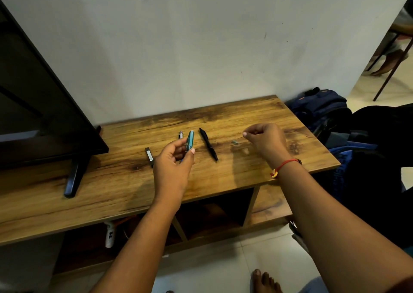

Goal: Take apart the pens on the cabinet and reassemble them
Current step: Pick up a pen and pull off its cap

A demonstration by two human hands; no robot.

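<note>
Head view is showing the left hand [173, 158] pinching the teal pen [190, 140], its long axis pointing far. The right hand [266, 140] is curling, contents unclear. The black pen [208, 144] is lying between them on the table [245, 114], nearer the left.

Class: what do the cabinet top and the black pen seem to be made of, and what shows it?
Cabinet top: wood or wood-look laminate, satin; grain streaks, knots, soft glare. Black pen: likely plastic, smooth, slightly glossy; even black, faint highlight.
</note>
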